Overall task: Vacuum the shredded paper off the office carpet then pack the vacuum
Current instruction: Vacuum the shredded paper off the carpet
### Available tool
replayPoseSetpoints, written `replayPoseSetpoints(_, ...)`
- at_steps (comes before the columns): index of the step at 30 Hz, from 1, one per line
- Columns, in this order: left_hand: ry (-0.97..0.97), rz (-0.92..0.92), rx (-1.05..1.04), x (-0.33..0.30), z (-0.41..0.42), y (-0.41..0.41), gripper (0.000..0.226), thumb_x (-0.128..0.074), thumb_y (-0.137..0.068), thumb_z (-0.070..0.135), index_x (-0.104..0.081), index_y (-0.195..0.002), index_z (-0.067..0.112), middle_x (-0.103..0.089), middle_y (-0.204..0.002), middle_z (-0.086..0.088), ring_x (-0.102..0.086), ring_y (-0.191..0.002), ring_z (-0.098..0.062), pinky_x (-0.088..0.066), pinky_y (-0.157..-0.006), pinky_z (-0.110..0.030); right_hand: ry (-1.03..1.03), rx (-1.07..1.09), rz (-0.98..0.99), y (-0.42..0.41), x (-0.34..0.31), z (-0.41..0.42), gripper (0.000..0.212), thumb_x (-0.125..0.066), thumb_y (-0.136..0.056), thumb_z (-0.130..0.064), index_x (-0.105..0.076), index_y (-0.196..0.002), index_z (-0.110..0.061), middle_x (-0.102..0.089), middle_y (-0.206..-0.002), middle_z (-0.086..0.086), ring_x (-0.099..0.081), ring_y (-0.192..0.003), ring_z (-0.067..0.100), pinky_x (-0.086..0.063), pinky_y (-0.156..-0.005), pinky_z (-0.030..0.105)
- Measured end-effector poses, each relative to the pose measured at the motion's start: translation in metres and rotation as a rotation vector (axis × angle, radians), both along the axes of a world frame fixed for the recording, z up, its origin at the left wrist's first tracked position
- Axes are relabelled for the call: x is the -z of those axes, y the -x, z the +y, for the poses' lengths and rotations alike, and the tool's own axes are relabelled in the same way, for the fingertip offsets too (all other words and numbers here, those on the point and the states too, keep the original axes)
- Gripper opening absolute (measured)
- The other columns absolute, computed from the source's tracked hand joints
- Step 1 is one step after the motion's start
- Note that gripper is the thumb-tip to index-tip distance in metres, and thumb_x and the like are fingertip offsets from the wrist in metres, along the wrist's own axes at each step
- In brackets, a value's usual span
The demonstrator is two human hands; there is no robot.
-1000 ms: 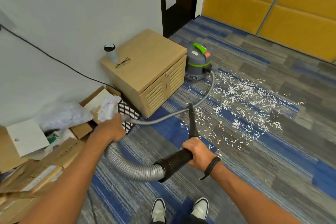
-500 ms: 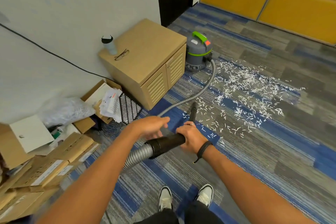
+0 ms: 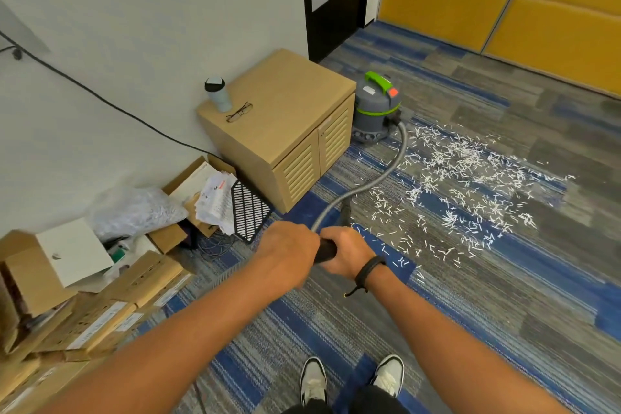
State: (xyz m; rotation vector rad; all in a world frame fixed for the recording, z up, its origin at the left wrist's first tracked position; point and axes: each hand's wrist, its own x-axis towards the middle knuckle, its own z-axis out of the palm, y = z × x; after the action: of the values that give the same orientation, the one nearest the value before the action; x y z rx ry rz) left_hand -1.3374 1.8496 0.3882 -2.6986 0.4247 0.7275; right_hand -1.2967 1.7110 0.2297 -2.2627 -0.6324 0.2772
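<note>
Carpet in grey and blue stripes carries a broad scatter of shredded paper across its far right part, white slivers spreading from beside the vacuum outward and thinning toward the person's feet. The vacuum, a grey canister with a green handle and green band, stands on the carpet at the far side, touching or just beside the right flank of a low wooden cabinet set against the white wall. From the canister's base a grey hose curves across the carpet toward the person and ends in a black wand, whose nozzle end points down at the near edge of the paper. Both hands are close together on that wand: the left hand is wrapped over its near end, and the right hand, with a dark band on the wrist, grips it just beyond, fingers curled round the tube. On the cabinet's top, near its back left corner, stand a pale tumbler with a dark lid and, just beside it, a pair of glasses. Along the carpet's left edge, by the wall, lies a heap of cardboard boxes, loose printed sheets, a clear plastic bag and a black mesh panel leaning near the cabinet's front corner. A dark cable runs down the wall behind the cabinet. Two light sneakers show at the carpet's near edge.
</note>
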Motion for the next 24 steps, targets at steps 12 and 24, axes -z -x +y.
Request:
replayPoseSetpoints(12, 0.031, -0.069, 0.067, -0.034, 0.014, 0.033, 0.034, -0.071, -0.091, 0.031, -0.061, -0.122, 0.022, -0.062, -0.096, 0.002, -0.062, -0.085, -0.019, -0.042, -0.071, -0.032, -0.086, 0.041, -0.042, 0.039, -0.028, 0.007, 0.038, -0.076, -0.073, -0.025, -0.043, -0.063, -0.042, -0.047, -0.053, -0.022, -0.052, -0.053, -0.003, -0.032, -0.055, 0.011)
replayPoseSetpoints(24, 0.076, -0.079, 0.195, -0.058, 0.038, 0.058, 0.037, -0.071, -0.092, 0.037, -0.062, -0.127, 0.028, -0.068, -0.108, 0.004, -0.066, -0.098, -0.019, -0.042, -0.075, -0.033, -0.105, 0.138, -0.091, 0.085, -0.034, 0.021, 0.022, -0.077, -0.071, -0.024, -0.057, -0.078, -0.031, -0.061, -0.063, -0.013, -0.052, -0.056, 0.0, -0.039, -0.055, 0.017)
